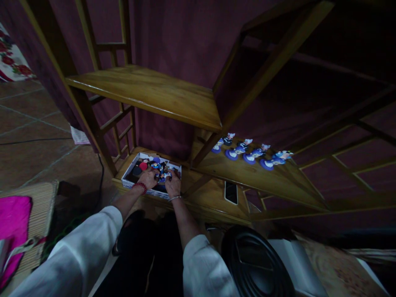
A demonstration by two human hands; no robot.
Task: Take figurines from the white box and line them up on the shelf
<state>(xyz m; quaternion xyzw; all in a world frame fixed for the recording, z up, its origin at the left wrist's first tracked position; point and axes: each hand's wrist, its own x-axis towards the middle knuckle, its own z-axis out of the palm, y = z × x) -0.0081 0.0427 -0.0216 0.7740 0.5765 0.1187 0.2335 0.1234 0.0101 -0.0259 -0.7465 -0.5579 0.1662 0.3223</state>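
A shallow cardboard box point(128, 182) with a patterned outside sits on the lowest shelf. Small figurines point(155, 166) in blue, black, red and purple lie jumbled inside it. My left hand point(148, 178), a red bead bracelet at its wrist, reaches over the box's front wall with fingers curled at a blue-and-white figurine point(163, 177). From the other side my right hand point(173, 184), wearing a thin bangle, closes its fingers on the same figurine. The fingertips of both hands are partly hidden among the figurines.
Several figurines on purple bases point(254, 156) stand in rows on the shelf to the right. A phone point(231, 192) lies on the lower board. An upper shelf point(145, 95) overhangs the box, with a slanted post beside it. A black round-topped object point(256, 264) stands near my right knee.
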